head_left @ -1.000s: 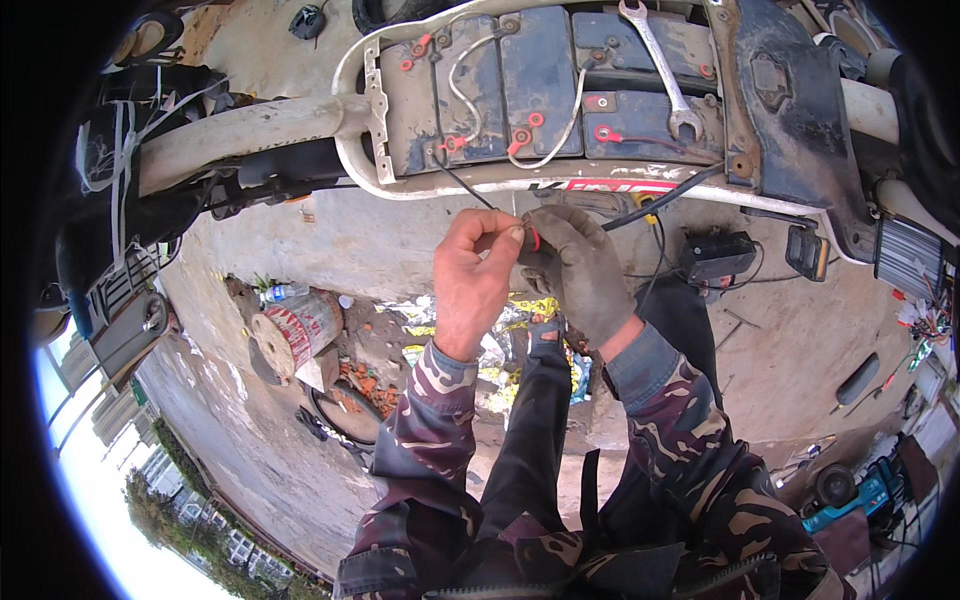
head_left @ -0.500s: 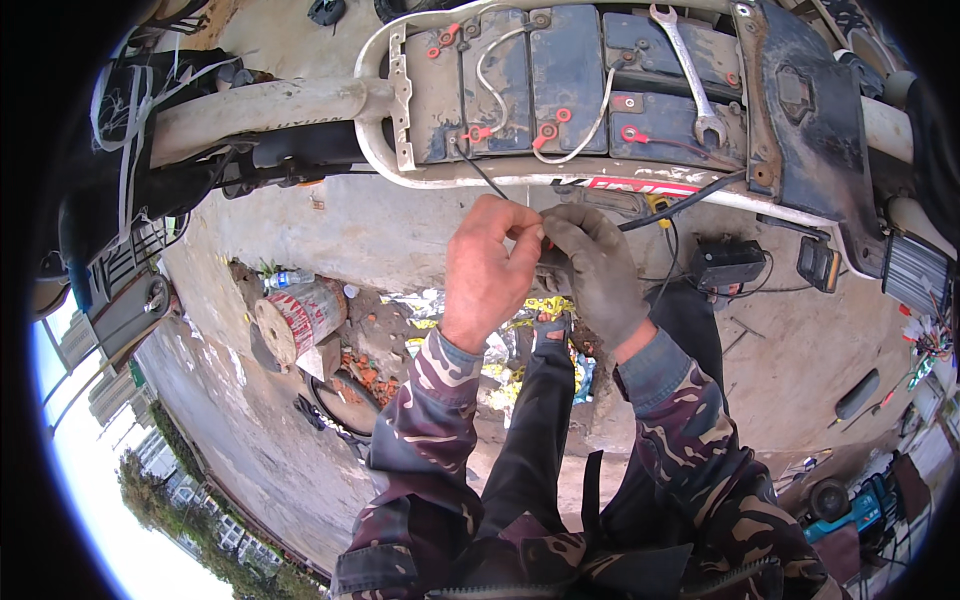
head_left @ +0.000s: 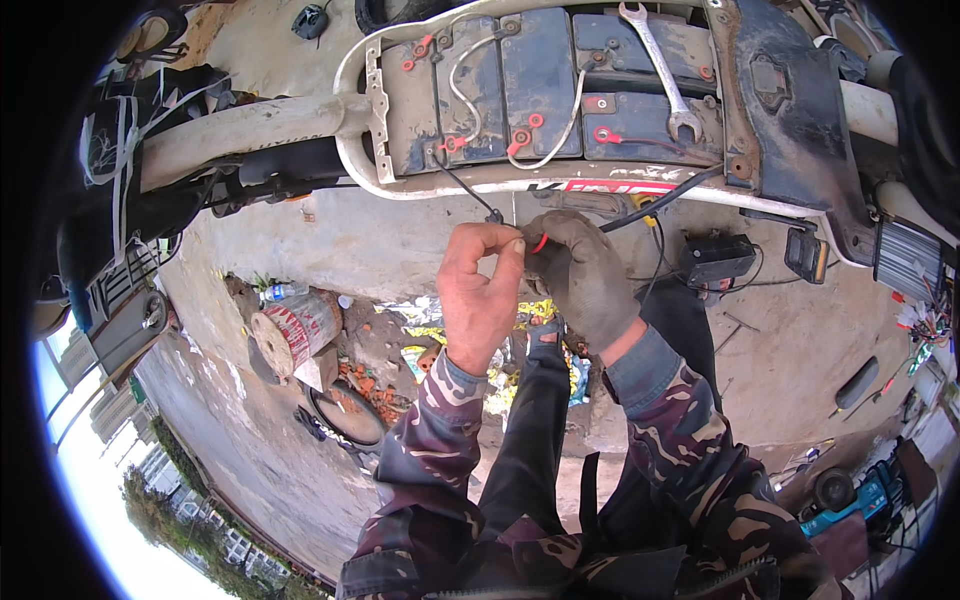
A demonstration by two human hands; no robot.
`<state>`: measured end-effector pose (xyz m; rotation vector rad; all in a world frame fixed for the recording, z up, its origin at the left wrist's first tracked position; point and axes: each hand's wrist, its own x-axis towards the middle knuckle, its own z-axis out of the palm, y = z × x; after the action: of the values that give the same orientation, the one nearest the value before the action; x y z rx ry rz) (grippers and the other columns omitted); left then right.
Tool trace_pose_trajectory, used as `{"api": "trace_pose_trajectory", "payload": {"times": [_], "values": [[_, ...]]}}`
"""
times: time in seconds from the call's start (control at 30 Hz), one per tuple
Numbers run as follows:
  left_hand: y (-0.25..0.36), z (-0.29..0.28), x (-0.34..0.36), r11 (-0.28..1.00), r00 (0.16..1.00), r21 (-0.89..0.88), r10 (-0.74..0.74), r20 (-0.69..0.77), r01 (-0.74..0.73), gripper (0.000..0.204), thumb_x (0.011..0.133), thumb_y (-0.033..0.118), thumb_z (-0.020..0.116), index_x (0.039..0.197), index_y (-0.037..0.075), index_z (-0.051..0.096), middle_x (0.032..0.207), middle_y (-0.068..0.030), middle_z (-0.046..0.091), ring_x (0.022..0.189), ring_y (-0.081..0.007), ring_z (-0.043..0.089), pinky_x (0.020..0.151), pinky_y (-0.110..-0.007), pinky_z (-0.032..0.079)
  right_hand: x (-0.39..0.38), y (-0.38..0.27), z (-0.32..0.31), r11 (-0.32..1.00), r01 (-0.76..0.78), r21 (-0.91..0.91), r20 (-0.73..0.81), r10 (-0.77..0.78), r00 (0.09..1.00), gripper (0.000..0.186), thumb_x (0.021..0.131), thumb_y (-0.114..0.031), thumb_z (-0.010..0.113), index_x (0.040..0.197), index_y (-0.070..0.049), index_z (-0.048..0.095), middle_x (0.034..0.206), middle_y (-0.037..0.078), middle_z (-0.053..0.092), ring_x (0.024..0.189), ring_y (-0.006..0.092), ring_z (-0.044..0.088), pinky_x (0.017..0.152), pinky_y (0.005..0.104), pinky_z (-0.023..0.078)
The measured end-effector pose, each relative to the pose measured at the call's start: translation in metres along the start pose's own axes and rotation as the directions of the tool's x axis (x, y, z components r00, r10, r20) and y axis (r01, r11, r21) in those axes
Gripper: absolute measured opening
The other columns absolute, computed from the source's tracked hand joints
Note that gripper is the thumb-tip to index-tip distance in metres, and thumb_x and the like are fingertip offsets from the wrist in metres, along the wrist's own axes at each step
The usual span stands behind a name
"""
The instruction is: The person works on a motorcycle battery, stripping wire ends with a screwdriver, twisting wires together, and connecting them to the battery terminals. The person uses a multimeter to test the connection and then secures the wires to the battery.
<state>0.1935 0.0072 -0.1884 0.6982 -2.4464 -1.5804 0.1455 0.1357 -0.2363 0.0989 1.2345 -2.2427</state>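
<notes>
My bare left hand (head_left: pixel 478 295) is closed in a pinch, thumb against forefinger, on the end of a dark wire. Beside it, my right hand (head_left: pixel 590 285), in a grey glove, curls its fingers round a thick black cable (head_left: pixel 668 194). A small red piece (head_left: pixel 541 243) shows between the two hands; its exact kind is unclear. A thin black wire (head_left: pixel 464 184) runs down from the batteries to a dark lump (head_left: pixel 494 216) just above my left fingers. The batteries (head_left: pixel 540 90), joined by white leads with red terminals, sit in a white vehicle frame (head_left: pixel 480 187) beyond my hands.
An open-ended wrench (head_left: pixel 660 70) lies across the batteries. On the ground stand a black box (head_left: pixel 716 260) with cords and a cable spool (head_left: pixel 295 335). Rubble and yellow wrappers lie around my foot. A blue power tool (head_left: pixel 850 505) is at lower right.
The view has shifted slightly, so the batteries appear further left. My fingertips have parted a little, and the red piece and the dark lump on the wire now show more plainly.
</notes>
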Motion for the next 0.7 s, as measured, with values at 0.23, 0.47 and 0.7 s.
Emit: {"api": "trace_pose_trajectory", "payload": {"times": [0.23,0.47,0.7], "values": [[0.009,-0.002,0.004,0.963,0.978,0.172,0.21,0.008,-0.208,0.023,0.085,-0.003,0.076,0.107,0.001,0.069,0.104,-0.0109,0.067,0.095,-0.024,0.067,0.088,-0.034,0.053,0.003,-0.007,0.003,0.983,0.014,-0.182,0.094,0.003,0.996,0.018,0.101,-0.007,0.057,0.112,0.005,0.065,0.116,0.011,0.06,0.105,0.0205,0.066,0.094,0.0373,0.058],[0.002,0.003,0.009,0.901,0.945,0.297,0.326,0.015,-0.316,0.016,0.083,-0.004,0.074,0.096,0.001,0.065,0.098,-0.0136,0.065,0.092,-0.0304,0.065,0.082,-0.039,0.052,-0.002,0.002,0.003,0.981,0.013,-0.193,0.014,-0.011,1.0,0.019,0.1,-0.011,0.059,0.11,0.003,0.066,0.113,0.009,0.062,0.103,0.0192,0.066,0.09,0.033,0.056],[-0.001,0.002,0.006,0.938,0.969,0.247,0.244,0.033,-0.244,0.013,0.085,-0.002,0.068,0.094,0.002,0.059,0.094,-0.013,0.061,0.086,-0.0302,0.062,0.08,-0.04,0.05,0.0,-0.002,-0.003,0.693,0.317,-0.647,0.217,-0.231,0.948,0.014,0.093,-0.003,0.065,0.106,0.003,0.067,0.11,0.009,0.068,0.103,0.0197,0.068,0.092,0.0348,0.057]]}}
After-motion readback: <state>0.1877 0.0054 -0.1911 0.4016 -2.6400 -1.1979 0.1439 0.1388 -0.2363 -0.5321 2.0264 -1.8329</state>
